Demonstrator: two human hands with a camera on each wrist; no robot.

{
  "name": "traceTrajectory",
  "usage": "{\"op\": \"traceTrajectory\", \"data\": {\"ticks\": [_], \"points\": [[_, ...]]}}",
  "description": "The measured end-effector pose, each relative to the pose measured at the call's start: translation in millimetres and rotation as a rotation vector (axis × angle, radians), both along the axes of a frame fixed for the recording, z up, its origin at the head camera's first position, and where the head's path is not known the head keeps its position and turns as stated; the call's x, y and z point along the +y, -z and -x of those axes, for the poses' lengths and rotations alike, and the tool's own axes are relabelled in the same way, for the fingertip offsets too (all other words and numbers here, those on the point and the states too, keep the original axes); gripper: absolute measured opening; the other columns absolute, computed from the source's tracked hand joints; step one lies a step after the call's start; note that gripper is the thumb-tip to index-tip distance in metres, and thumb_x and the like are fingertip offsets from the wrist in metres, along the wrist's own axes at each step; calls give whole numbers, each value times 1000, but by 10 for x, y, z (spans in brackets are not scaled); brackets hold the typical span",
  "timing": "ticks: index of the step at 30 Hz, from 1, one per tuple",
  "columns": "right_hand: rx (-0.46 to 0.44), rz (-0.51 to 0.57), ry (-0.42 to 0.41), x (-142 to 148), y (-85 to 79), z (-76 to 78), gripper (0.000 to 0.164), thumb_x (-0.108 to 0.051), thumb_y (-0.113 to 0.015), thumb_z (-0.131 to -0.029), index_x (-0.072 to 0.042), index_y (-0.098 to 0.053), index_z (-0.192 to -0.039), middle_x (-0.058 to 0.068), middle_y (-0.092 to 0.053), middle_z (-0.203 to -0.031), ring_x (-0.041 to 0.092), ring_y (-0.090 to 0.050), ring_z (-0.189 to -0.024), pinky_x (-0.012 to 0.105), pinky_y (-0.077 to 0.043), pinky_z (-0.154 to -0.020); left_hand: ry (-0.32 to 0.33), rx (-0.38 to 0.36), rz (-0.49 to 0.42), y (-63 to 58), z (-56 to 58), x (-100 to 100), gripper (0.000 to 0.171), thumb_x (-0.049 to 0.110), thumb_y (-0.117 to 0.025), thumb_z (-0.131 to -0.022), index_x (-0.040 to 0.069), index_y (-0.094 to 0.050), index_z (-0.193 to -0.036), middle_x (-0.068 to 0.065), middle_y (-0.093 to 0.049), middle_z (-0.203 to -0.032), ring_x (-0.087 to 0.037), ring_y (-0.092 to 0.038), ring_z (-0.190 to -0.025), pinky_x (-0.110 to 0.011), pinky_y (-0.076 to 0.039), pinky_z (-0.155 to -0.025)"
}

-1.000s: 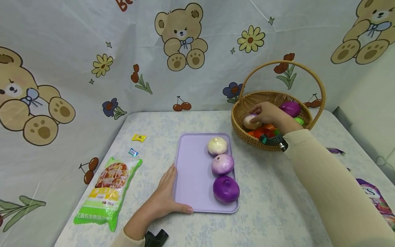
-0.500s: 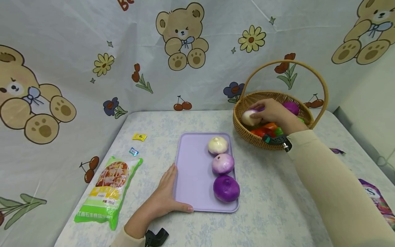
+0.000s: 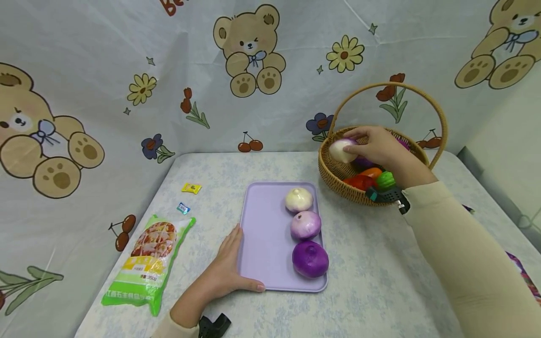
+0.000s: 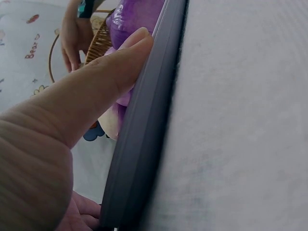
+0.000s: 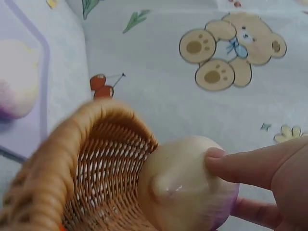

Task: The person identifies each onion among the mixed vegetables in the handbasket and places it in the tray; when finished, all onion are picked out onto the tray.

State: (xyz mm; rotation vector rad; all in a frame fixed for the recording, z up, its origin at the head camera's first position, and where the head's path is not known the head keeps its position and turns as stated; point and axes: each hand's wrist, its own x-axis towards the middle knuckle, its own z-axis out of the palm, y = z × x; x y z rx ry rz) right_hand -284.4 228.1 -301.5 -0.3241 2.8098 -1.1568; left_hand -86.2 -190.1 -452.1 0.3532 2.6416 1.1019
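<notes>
table with a white top mottled in pale blue, head view. at the centre, a lavender rectangular tray lies flat, its long sides running away from the viewer. near its far right corner stands a round wicker basket with a tall hooped handle. left of the tray: a green-and-white printed food bag, lying obliquely; beyond it, a small blue packet, then a small yellow packet. far right: a small dark wrapper and a colourful package, partly hidden.
</notes>
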Motion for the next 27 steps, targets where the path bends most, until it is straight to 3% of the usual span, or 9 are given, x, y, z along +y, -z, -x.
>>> {"op": "traceTrajectory", "data": {"ticks": [5, 13, 20, 27], "points": [[4, 46, -21, -166, -155, -165, 49, -30, -73, -103, -9, -62, -146, 21, -58, -141, 40, -54, -123, 57, -47, -105, -2, 2, 2, 7, 7, -2, 160, 65, -97, -59, 1, 0, -167, -17, 5, -174, -36, 7, -158, -58, -6, -123], [96, 48, -99, -446, -258, -469, 42, -27, -76, -101, -15, -68, -140, 13, -60, -139, 40, -58, -126, 56, -54, -97, -5, -6, -4, 7, 4, 2, 159, 64, -98, -59, 2, 0, -168, -16, 6, -174, -36, 7, -158, -58, -6, -123], [211, 88, -254, -720, -95, -705, 38, -20, -79, -99, -10, -72, -135, 11, -67, -134, 38, -66, -119, 54, -56, -93, -8, -5, -5, 1, 1, 7, 160, 64, -99, -58, 1, -1, -168, -16, 4, -174, -36, 6, -158, -58, -6, -123], [196, 168, -424, -1037, 146, -927, 37, -13, -83, -94, -7, -75, -129, 9, -72, -126, 31, -73, -105, 43, -61, -84, -11, -6, -6, -2, 2, 11, 159, 63, -99, -58, 1, -2, -168, -15, 4, -175, -35, 6, -158, -58, -6, -123]]}}
